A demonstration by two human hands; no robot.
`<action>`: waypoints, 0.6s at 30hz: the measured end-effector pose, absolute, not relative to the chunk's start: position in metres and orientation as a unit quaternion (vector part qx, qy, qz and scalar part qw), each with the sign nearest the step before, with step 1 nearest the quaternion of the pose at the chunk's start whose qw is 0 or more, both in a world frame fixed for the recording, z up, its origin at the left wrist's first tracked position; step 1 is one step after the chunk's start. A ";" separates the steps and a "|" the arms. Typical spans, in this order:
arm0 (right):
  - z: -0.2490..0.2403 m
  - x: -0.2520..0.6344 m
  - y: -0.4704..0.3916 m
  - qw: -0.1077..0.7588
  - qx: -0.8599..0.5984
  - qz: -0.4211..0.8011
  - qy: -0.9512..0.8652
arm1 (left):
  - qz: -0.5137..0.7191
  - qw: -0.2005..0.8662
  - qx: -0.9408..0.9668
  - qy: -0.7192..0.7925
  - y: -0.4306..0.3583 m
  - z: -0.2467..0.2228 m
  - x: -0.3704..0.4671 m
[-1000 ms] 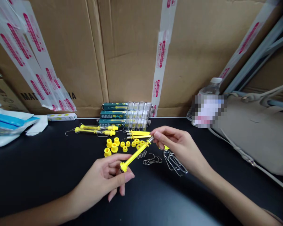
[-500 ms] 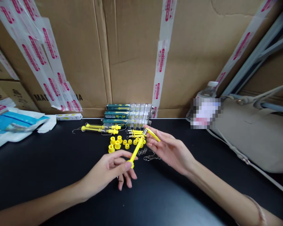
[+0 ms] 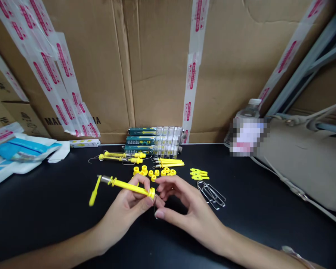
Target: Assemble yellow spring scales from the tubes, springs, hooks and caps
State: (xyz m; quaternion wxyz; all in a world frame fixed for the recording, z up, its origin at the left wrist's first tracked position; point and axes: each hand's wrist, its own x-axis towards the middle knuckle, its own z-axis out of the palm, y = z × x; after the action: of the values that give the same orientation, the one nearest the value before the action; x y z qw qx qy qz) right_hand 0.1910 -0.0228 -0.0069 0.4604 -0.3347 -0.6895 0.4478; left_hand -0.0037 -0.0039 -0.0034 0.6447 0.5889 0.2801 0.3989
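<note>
My left hand (image 3: 130, 209) pinches the capped end of a yellow spring scale core (image 3: 128, 186) between thumb and forefinger. The core tilts up to the left, with a metal spring section (image 3: 105, 179) at its far end. From that end dangles a narrow yellow tab (image 3: 93, 194). Below the cap hangs a thin bent wire hook (image 3: 156, 210). My right hand (image 3: 189, 207) curves around this hook with thumb and fingers apart; its thumb tip is close to the wire, and I cannot tell if it touches. Yellow caps (image 3: 156, 173) sit just beyond my hands.
Wire hooks (image 3: 212, 195) and small yellow tabs (image 3: 199, 174) lie right of my hands. Behind are yellow rods (image 3: 169, 163), assembled spring scales (image 3: 120, 157), clear tubes (image 3: 170, 142) and green boxes (image 3: 140, 140). A bottle (image 3: 248, 112) and a bag (image 3: 299, 164) stand at right.
The core has swung so its spring end points left. My right hand has left the spring end and tab and come to the capped end. A wire hook now shows there.
</note>
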 end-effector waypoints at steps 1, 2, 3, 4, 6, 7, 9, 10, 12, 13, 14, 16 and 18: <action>-0.007 0.189 -0.025 0.457 -0.348 0.425 -0.699 | 0.397 0.649 0.586 0.279 -0.004 -0.003 -0.003; -0.007 0.188 -0.026 0.453 -0.360 0.414 -0.702 | 0.393 0.655 0.582 0.280 -0.005 -0.002 -0.003; -0.007 0.188 -0.027 0.445 -0.371 0.408 -0.706 | 0.389 0.658 0.578 0.284 -0.005 -0.002 -0.003; -0.006 0.187 -0.027 0.434 -0.382 0.402 -0.710 | 0.387 0.659 0.575 0.291 -0.006 -0.002 -0.002; -0.006 0.186 -0.026 0.413 -0.399 0.392 -0.718 | 0.389 0.649 0.577 0.307 -0.007 -0.002 -0.002; -0.006 0.186 -0.025 0.403 -0.405 0.390 -0.722 | 0.391 0.641 0.582 0.312 -0.007 -0.002 -0.002; -0.007 0.185 -0.024 0.393 -0.410 0.394 -0.723 | 0.396 0.623 0.596 0.315 -0.007 -0.003 -0.002; -0.008 0.184 -0.024 0.391 -0.410 0.399 -0.721 | 0.399 0.616 0.603 0.314 -0.007 -0.003 -0.002; -0.011 0.183 -0.023 0.388 -0.406 0.426 -0.709 | 0.402 0.606 0.611 0.314 -0.007 -0.004 -0.002; -0.013 0.182 -0.023 0.385 -0.400 0.450 -0.699 | 0.400 0.603 0.613 0.317 -0.007 -0.004 -0.002; -0.015 0.181 -0.023 0.380 -0.393 0.478 -0.688 | 0.396 0.600 0.615 0.324 -0.006 -0.005 -0.002; -0.017 0.180 -0.022 0.372 -0.380 0.531 -0.660 | 0.384 0.590 0.624 0.339 -0.006 -0.005 -0.003; -0.019 0.180 -0.021 0.371 -0.379 0.558 -0.638 | 0.375 0.573 0.642 0.344 -0.006 -0.006 -0.005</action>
State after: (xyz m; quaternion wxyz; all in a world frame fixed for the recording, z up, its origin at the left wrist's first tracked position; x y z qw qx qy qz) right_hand 0.1801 -0.0210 -0.0185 0.3706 -0.3792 -0.6385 0.5579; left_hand -0.0050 -0.0062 -0.0061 0.5730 0.6425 0.3437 0.3753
